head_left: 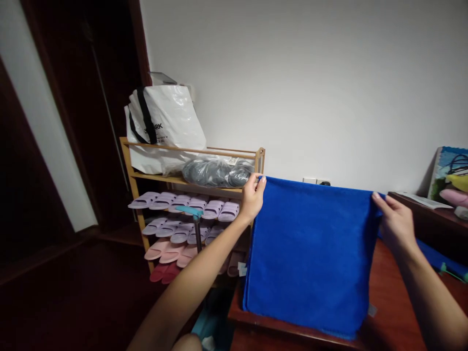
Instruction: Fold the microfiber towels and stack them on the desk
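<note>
A blue cloth (pixel 310 253) hangs stretched between my two hands, its lower edge at the front of a reddish-brown table (pixel 391 292). My left hand (pixel 253 195) pinches its upper left corner. At the upper right corner, my right hand (pixel 397 217) grips the fabric between thumb and fingers. The cloth looks folded into layers, with a small white tag showing at its left edge and another near its lower right. Part of the tabletop is hidden behind it.
Left of the table, a wooden rack (pixel 133 195) holds rows of slippers (pixel 181 231), a white bag (pixel 171 114) and a plastic-wrapped grey bundle (pixel 219 171). A blue-topped handle (pixel 190 211) stands before it. A picture (pixel 451 170) and papers (pixel 424 200) are at right.
</note>
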### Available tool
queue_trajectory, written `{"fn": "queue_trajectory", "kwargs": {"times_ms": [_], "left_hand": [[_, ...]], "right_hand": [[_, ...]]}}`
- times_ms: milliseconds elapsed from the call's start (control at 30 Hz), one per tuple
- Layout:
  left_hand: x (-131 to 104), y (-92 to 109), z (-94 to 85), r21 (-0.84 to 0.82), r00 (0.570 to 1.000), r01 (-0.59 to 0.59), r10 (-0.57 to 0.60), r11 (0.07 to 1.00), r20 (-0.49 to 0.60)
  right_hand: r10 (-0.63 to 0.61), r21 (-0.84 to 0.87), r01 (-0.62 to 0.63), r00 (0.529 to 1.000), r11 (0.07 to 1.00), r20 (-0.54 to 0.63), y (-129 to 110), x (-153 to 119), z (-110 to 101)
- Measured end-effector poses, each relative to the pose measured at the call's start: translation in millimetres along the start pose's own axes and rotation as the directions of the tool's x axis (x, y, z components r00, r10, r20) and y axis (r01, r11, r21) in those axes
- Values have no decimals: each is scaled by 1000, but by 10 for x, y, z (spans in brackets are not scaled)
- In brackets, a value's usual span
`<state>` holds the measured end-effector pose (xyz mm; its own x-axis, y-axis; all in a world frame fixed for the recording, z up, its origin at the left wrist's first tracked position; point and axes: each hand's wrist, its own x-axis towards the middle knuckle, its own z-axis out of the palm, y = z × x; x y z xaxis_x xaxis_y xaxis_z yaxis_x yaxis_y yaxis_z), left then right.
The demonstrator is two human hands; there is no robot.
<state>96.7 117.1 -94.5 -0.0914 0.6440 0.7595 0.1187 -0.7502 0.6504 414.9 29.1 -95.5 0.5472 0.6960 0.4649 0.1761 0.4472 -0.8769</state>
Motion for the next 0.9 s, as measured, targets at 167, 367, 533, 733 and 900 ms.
{"fn": "queue_trajectory", "kwargs": {"times_ms": [167,367,533,733,900], "left_hand": [[38,-664,133,152,992,122,-127,981,27],[-128,-1462,237,360,924,319,-373,876,89],[-201,-1870,322,522,857,391,-506,758,93],[-248,-2171,390,707,816,353,-571,614,89],[-396,-2282,401,839,799,232,-588,492,123]], "right_hand": [[78,-90,-66,988,994,136,691,310,185],[235,-248,-165,929,955,286,1555,497,376],[331,-390,-202,895,898,299,2113,586,520],[373,-582,-138,876,802,306,2592,620,621],[392,-738,-35,864,674,317,2817,615,615]]}}
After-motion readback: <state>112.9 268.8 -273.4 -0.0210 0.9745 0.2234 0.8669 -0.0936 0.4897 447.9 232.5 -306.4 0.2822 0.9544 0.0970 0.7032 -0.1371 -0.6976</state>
